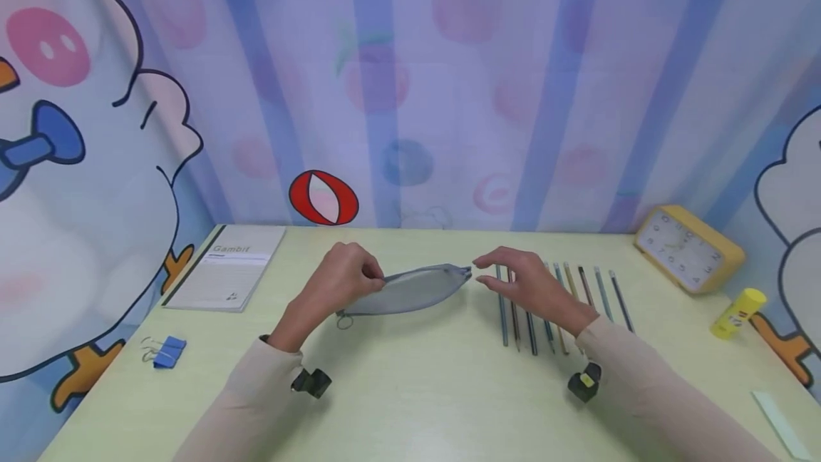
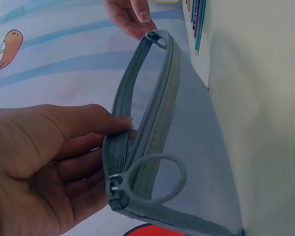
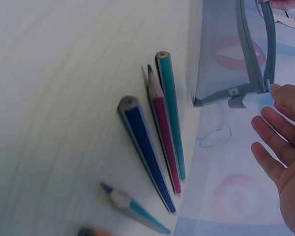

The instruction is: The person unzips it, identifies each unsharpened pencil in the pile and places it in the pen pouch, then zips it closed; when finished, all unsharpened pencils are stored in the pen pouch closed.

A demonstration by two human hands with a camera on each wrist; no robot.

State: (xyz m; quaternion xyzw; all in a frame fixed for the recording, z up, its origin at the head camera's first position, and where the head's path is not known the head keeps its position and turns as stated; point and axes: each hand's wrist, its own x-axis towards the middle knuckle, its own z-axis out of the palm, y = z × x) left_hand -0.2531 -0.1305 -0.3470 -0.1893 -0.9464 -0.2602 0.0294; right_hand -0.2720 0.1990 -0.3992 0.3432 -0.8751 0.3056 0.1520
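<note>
The left hand pinches the rim of a gray zippered mesh pouch, its mouth gaping, mid-counter; the right hand, thumb and fingers apart, is just beside its right end, near colored pencils.

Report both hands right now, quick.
Left hand: holding the mesh pouch, its zippered edge pinched between the fingers and thumb.
Right hand: open, holding nothing, at the pouch's other end.
</note>
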